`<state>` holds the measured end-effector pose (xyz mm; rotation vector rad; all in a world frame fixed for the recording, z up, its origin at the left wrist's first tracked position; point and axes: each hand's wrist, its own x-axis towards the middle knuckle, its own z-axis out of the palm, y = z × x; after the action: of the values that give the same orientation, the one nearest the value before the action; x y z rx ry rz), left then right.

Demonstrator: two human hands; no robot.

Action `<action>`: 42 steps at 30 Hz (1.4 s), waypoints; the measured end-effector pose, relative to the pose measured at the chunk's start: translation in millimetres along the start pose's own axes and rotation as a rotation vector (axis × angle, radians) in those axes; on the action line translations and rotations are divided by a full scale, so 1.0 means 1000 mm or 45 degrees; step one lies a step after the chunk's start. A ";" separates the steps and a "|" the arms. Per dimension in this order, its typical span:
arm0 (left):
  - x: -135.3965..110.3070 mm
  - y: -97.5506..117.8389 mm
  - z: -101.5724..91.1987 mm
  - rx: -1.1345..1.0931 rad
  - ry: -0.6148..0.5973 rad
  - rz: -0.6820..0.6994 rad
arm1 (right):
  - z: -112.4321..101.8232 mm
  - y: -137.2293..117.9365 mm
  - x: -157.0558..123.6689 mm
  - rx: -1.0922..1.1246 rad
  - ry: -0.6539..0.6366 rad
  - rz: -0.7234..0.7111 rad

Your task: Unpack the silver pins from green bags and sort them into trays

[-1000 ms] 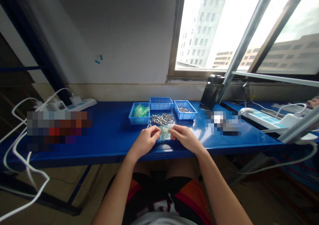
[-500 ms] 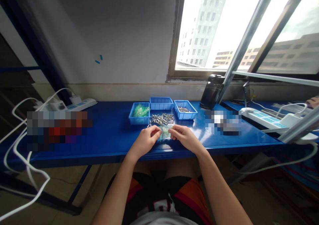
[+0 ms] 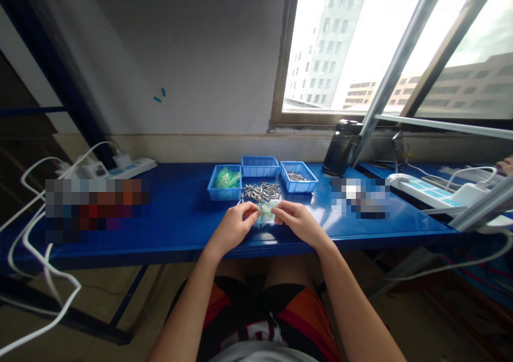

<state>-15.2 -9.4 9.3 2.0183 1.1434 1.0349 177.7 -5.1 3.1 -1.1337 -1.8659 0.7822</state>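
Both my hands rest on the blue table [image 3: 172, 217] near its front edge, pinching a small clear greenish plastic bag [image 3: 266, 212] between them. My left hand [image 3: 236, 225] grips the bag's left side and my right hand [image 3: 296, 220] grips its right side, fingers closed. Just beyond the bag lies a heap of small metal pins [image 3: 261, 191]. Behind it stand three blue trays: the left tray [image 3: 224, 183] holds green bags, the middle tray [image 3: 259, 166] looks empty, the right tray [image 3: 298, 176] holds a few metal pins.
A black jug [image 3: 340, 148] stands by the window sill at the right. White power strips lie at the left [image 3: 124, 167] and right [image 3: 420, 188], with white cables [image 3: 36, 244] looping off the left end. A metal bar [image 3: 396, 62] slants across the window.
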 end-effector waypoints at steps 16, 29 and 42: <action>-0.001 0.001 -0.001 0.016 -0.065 0.016 | 0.003 0.007 0.002 0.106 0.042 0.021; -0.002 0.000 -0.001 0.048 -0.191 0.138 | 0.002 0.000 0.000 0.051 -0.130 -0.053; 0.000 -0.006 0.001 -0.125 0.007 -0.043 | 0.001 0.005 -0.001 0.031 0.039 -0.127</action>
<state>-16.8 -7.1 4.0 1.9145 1.1043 1.0597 178.7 -4.2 -1.7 -1.0238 -1.8674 0.7257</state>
